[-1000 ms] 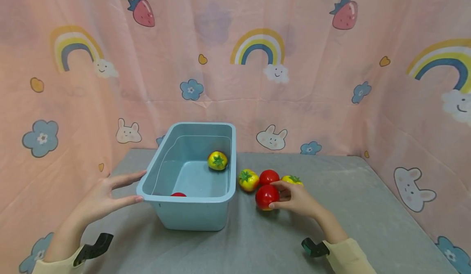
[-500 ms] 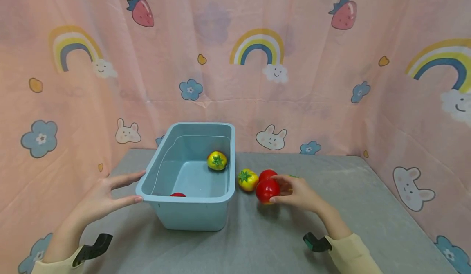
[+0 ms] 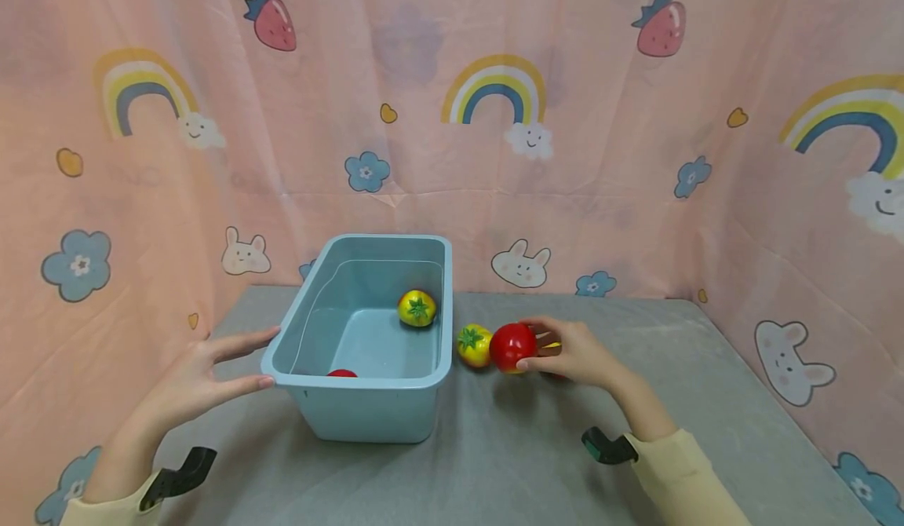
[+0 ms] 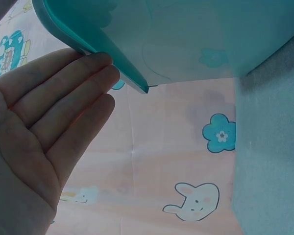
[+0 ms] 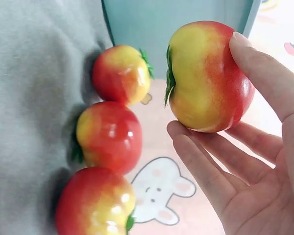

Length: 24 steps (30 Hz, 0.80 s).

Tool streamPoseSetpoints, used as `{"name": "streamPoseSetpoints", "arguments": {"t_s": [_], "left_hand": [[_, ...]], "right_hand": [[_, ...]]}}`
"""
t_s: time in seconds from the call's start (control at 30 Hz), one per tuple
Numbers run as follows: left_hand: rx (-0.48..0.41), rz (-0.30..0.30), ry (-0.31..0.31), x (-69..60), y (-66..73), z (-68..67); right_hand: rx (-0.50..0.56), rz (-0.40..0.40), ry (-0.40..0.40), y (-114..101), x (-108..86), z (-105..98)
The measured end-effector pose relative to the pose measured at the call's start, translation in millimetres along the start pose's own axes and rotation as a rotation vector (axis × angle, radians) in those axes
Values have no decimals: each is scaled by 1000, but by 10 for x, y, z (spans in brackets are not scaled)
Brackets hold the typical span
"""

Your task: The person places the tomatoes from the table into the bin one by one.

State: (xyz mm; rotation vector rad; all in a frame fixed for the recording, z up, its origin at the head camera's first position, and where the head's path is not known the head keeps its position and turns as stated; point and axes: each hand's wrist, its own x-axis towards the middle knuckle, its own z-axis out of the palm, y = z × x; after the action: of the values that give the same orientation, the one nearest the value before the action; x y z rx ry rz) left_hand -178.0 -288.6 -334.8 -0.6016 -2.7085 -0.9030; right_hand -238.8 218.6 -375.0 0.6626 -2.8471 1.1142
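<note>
My right hand (image 3: 575, 352) pinches a red and yellow toy tomato (image 5: 210, 76) between thumb and fingers, raised above the table beside the bin. Below it in the right wrist view, three more tomatoes lie in a row: one nearest the bin (image 5: 121, 74), a middle one (image 5: 110, 137) and a lower one (image 5: 95, 203). My left hand (image 3: 194, 381) touches the rim of the light blue plastic bin (image 3: 360, 383) at its near left corner, its fingers straight in the left wrist view. Inside the bin sit a yellow tomato (image 3: 417, 308) and a red one (image 3: 342, 373), mostly hidden by the front wall.
The bin stands on a grey cloth-covered table (image 3: 678, 400). Behind and at both sides hangs a pink curtain (image 3: 600, 220) printed with rainbows, rabbits and flowers. A black wrist strap piece (image 3: 609, 446) shows at the right sleeve.
My right hand has lifted the red tomato off the table and moved it upward in the head view, now covering the tomato behind. The left hand and bin stay put.
</note>
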Motion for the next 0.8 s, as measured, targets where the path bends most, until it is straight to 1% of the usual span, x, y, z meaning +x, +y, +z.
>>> {"name": "streamPoseSetpoints", "arguments": {"t_s": [0.23, 0.43, 0.63, 0.8], "left_hand": [[-31, 9, 1, 3, -8, 9], [-33, 3, -2, 7, -12, 5], [-16, 6, -1, 5, -16, 5], [17, 7, 2, 3, -16, 2]], "right_hand": [[-18, 8, -10, -76, 72, -56], [-53, -16, -2, -143, 130, -112], [-66, -65, 12, -216, 191, -169], [-70, -76, 13, -292, 245, -217]]}}
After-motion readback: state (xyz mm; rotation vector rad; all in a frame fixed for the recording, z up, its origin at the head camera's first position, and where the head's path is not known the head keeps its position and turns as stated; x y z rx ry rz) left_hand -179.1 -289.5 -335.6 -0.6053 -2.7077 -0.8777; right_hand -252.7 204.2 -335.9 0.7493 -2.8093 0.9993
